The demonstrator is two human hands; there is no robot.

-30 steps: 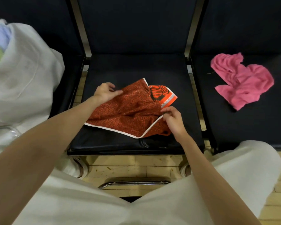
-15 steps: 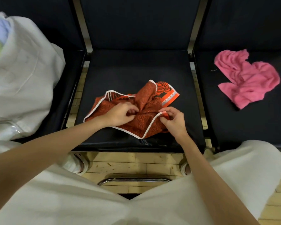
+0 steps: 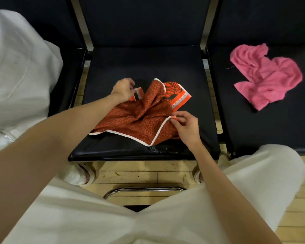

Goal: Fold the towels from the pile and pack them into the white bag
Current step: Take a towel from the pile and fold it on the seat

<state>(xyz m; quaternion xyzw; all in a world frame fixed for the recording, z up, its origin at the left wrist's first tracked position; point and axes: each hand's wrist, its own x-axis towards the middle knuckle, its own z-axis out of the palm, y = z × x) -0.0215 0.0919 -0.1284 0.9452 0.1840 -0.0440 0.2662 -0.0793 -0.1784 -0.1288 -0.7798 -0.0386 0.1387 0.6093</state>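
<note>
I am pinching a corner of the orange towel (image 3: 139, 118) in each of my hands, left hand (image 3: 122, 88) far, right hand (image 3: 185, 128) near, spreading it between them on the seat (image 3: 148, 64); next, I judge, comes flattening before folding.

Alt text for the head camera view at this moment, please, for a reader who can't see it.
Seen from above, a person's left hand and right hand each pinch an edge of a crumpled orange towel on the middle black seat. A pink towel lies unfolded on the seat to the right, and a white bag sits on the left.
</note>
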